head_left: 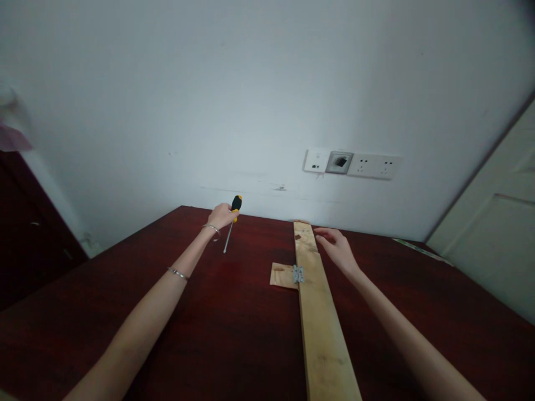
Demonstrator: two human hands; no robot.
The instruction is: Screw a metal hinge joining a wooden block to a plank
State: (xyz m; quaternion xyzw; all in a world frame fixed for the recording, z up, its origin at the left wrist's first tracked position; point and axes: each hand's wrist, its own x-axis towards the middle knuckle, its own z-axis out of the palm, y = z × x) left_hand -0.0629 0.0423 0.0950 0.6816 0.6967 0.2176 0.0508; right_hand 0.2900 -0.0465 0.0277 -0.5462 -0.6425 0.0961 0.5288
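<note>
Left hand (220, 215) grasps black-and-yellow-handled metal screwdriver (237, 203); right hand (340, 250) released, loosely curved, right of far end of long pale wooden plank (324, 328)

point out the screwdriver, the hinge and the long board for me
Screwdriver (237, 204): head view, on the black part of its handle.
Hinge (298, 273): head view, on the middle of the metal.
Long board (320, 314): head view, on its upper face, nearer than the hinge.

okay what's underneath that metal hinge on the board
The hinge spans the small wood piece and the long board, both visible around it. The wood directly beneath its metal is covered and can't be seen.
</note>
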